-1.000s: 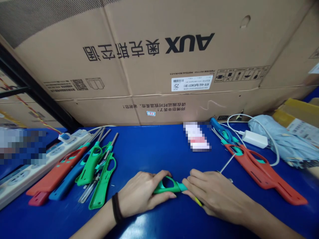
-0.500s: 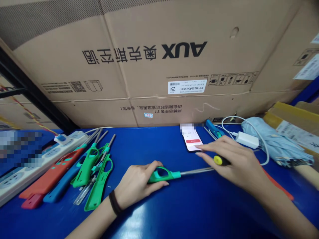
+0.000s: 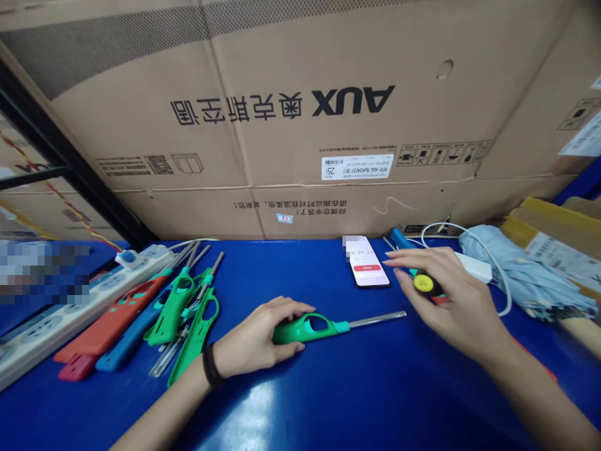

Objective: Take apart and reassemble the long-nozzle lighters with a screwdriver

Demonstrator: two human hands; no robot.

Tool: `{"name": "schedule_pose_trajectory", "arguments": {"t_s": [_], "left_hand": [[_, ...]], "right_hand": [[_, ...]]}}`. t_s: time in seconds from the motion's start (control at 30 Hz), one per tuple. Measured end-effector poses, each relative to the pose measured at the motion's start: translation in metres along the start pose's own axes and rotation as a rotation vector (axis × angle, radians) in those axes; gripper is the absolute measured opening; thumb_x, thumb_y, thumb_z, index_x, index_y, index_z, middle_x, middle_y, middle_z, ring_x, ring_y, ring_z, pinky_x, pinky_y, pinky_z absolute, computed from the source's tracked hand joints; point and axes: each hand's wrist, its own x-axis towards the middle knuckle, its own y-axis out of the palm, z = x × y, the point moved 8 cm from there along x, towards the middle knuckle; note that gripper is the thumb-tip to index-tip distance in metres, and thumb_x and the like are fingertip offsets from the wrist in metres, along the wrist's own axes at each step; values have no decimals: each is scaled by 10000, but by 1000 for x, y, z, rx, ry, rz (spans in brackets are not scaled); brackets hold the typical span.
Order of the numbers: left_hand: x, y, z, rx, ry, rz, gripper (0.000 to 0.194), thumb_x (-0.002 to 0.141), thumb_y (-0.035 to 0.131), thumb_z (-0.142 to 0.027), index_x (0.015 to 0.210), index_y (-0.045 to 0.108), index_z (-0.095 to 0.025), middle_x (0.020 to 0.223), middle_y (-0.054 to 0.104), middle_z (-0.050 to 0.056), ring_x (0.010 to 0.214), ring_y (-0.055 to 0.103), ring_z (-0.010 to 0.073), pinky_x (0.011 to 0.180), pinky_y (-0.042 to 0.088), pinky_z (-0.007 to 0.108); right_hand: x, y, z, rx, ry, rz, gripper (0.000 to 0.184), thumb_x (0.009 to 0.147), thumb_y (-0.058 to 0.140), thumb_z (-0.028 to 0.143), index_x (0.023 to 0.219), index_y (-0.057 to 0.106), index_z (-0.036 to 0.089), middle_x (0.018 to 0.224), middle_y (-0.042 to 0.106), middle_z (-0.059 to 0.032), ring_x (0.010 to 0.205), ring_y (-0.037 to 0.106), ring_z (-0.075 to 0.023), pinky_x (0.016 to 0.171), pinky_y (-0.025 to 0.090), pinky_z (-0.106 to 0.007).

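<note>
My left hand is wrapped round the handle of a green long-necked lighter, which lies on the blue table with its metal tube pointing right. In my right hand is a screwdriver with a yellow-ended black and red handle; its shaft is hidden. The right thumb and fingers point left, apart from the lighter's tip and near a phone. To the left lie an orange lighter, a blue lighter, another green lighter and an open green lighter shell.
A white power strip runs along the left side. Behind the table stands a large cardboard box. At the right are a light-blue folded umbrella, a white charger with its cable, and an open carton.
My right hand has moved up and right with the screwdriver, away from the phone and the lighter's tip, which now shows. My left hand keeps its hold. The view has shifted slightly.
</note>
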Motion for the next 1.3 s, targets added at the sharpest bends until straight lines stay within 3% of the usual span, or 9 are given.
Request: {"name": "schedule_pose_trajectory", "arguments": {"t_s": [0.13,0.3,0.37,0.53,0.63,0.77,1.03,1.2,1.3], "left_hand": [[-2,-16,-2,-53,19,25,430,810,648,-219,1227,544,-233,1099,600,48,934,574,160,848,484,302],[-19,-74,7,20,-85,-297,215,922,491,-311,1059,619,-206,1044,640,31,963,587,164,871,471,304],[-31,-83,11,81,-117,-335,211,919,489,-343,1010,626,-212,1021,652,17,976,592,170,882,467,297],[-75,-85,37,243,-213,-351,222,890,525,-400,889,640,-211,928,670,17,891,617,182,838,476,286],[-106,-83,54,302,-266,-323,243,884,526,-416,858,654,-211,883,674,21,828,628,183,780,490,275],[-128,-71,61,343,-254,-200,180,872,561,-383,909,660,-238,941,664,23,888,610,196,822,476,300],[-115,-61,63,486,-311,-139,185,868,560,-408,887,661,-254,942,648,13,904,582,211,847,405,350],[-106,-61,68,466,-298,-119,195,872,555,-380,798,657,-232,836,660,-6,802,595,189,782,386,318],[-102,-58,64,483,-268,-119,197,878,538,-365,784,642,-227,817,658,-7,794,593,194,768,367,320]], "right_hand": [[-1,2,7,10,-36,-2,227,848,553,100,1044,590,209,1039,664,-59,953,581,-201,873,447,-365],[-1,-5,14,30,-85,-46,229,842,574,92,1038,582,210,1006,679,-52,925,599,-191,858,452,-347],[-3,1,16,75,-116,16,238,855,552,93,1057,571,219,1022,671,-47,951,599,-187,858,456,-336],[-21,50,16,106,-47,399,286,888,542,239,1166,541,303,1097,637,-25,995,603,-202,770,509,-323],[-36,79,12,91,72,621,466,773,685,390,1194,519,281,1082,639,-43,957,616,-244,688,530,-351],[-42,96,12,117,116,786,144,807,657,334,914,604,253,908,649,-3,863,609,-220,650,498,-327],[-42,97,18,202,80,808,72,877,573,302,858,609,244,850,646,10,821,596,-188,651,436,-283],[-43,104,21,239,152,766,417,709,697,534,992,584,251,963,631,-5,863,605,-206,665,445,-288],[-42,111,31,260,112,762,296,762,676,475,896,589,227,874,628,8,816,594,-180,638,430,-260]]}}
